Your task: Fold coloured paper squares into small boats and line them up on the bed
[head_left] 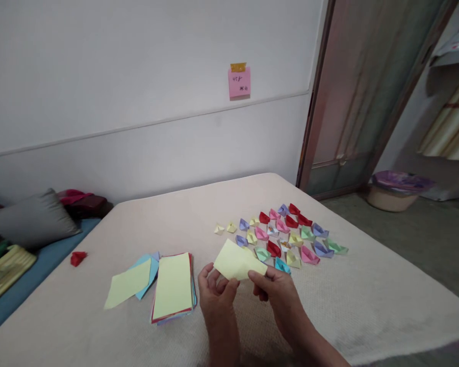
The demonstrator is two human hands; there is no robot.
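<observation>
Both my hands hold one pale yellow sheet of paper [237,261] just above the cream cloth of the table [367,306]. My left hand [216,294] pinches its near left edge. My right hand [277,293] pinches its near right corner. To the left of my hands lies a stack of coloured paper sheets [173,287] with a yellow sheet on top. Beyond the held sheet, several small folded paper boats [286,235] in red, pink, purple, green, yellow and blue are spread over the cloth.
A loose yellow sheet [128,284] lies over a blue one left of the stack. A small red folded piece [78,258] sits near the table's left edge. A grey cushion [34,218] lies far left. A pink note [239,81] hangs on the wall. A basin [396,191] stands on the floor.
</observation>
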